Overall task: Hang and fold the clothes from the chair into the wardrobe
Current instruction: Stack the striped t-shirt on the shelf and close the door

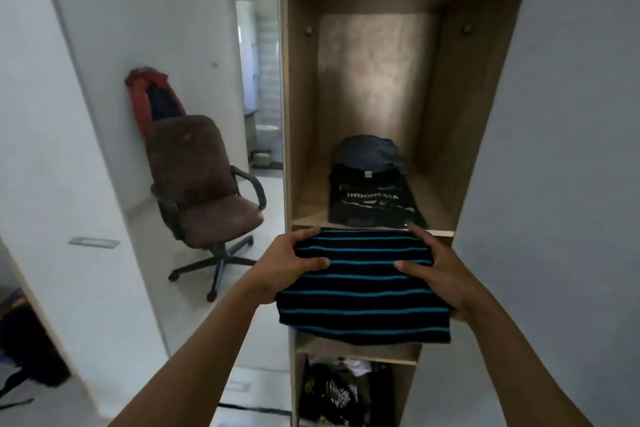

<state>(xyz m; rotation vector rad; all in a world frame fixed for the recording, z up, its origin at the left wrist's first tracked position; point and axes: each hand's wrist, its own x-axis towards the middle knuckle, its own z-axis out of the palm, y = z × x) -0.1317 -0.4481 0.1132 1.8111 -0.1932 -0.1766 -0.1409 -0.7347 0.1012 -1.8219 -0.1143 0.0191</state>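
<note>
1. A folded knit shirt point(363, 288), black with thin teal stripes, forms a soft rectangle held flat in front of the front edge of the middle shelf in the wardrobe point(485, 114). Whether it touches that edge cannot be told.
2. The left hand point(287, 270) clasps the shirt's left side, with the thumb lying on top and the fingers curled over the far corner.
3. The right hand point(440, 274) clasps the right side the same way, thumb on top.
4. The wardrobe is open-fronted, of pale wood-grain board.
5. On the middle shelf, near its front edge, lies a flat-folded black T-shirt printed INDONESIA point(374, 204). A rounded dark grey bundle point(367, 152) sits behind it and touches it.
6. Rumpled dark clothes point(332, 392) fill the compartment below.
7. To the left stands a brown padded office chair point(204, 191) on castors. Red and dark garments point(152, 97) are draped at its back.
</note>
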